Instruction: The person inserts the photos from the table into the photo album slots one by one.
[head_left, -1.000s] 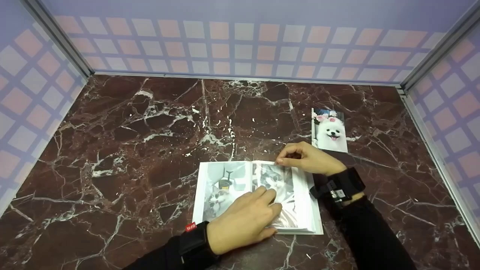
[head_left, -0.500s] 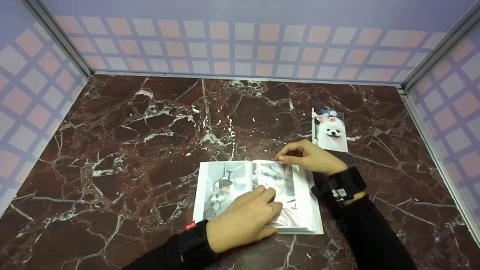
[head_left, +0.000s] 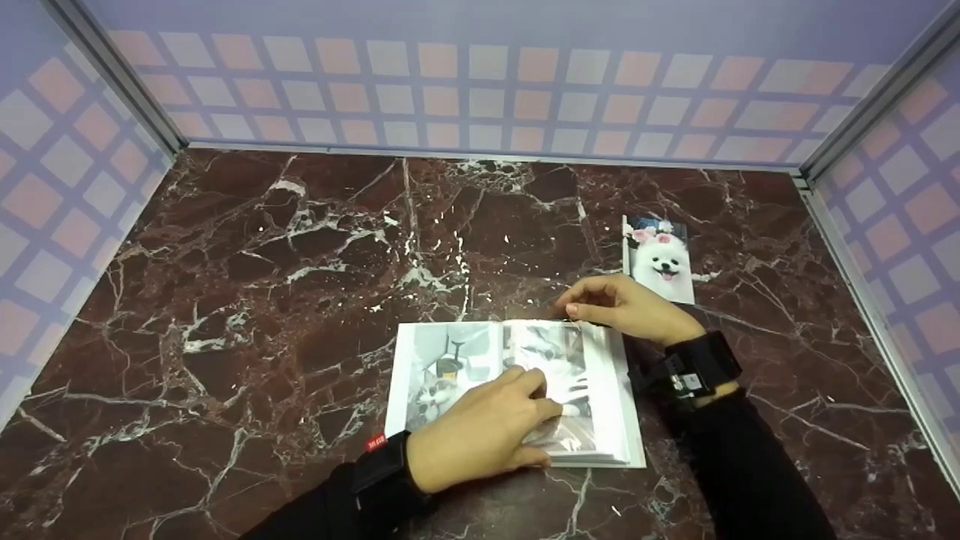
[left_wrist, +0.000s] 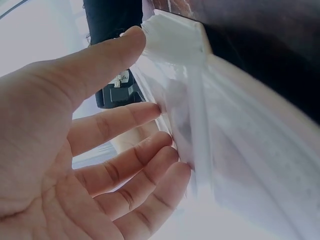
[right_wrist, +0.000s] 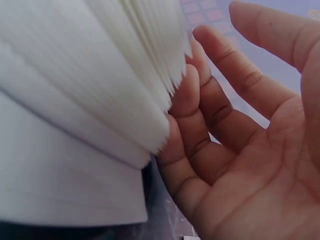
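Note:
A photo album (head_left: 632,435) lies open on the marble-patterned table. Its left page bears a cat photo (head_left: 461,349); on the right page another photo (head_left: 574,435) shows under shiny film, partly lost in glare. My left hand (head_left: 480,435) lies over the album, its fingertips touching the right page; thumb and fingers stand apart in the left wrist view. My right hand (head_left: 634,307) is at the album's top edge. In the right wrist view its bent fingers (right_wrist: 187,92) touch the edges of the stacked pages (right_wrist: 100,85), the thumb held away.
A photo of a white dog (head_left: 664,262) lies on the table (head_left: 300,247) just beyond my right hand. Checkered panels (head_left: 487,97) enclose the back and both sides.
My right hand has shifted slightly up and to the right, and its thumb has lifted from the page's top edge. The left hand has barely moved.

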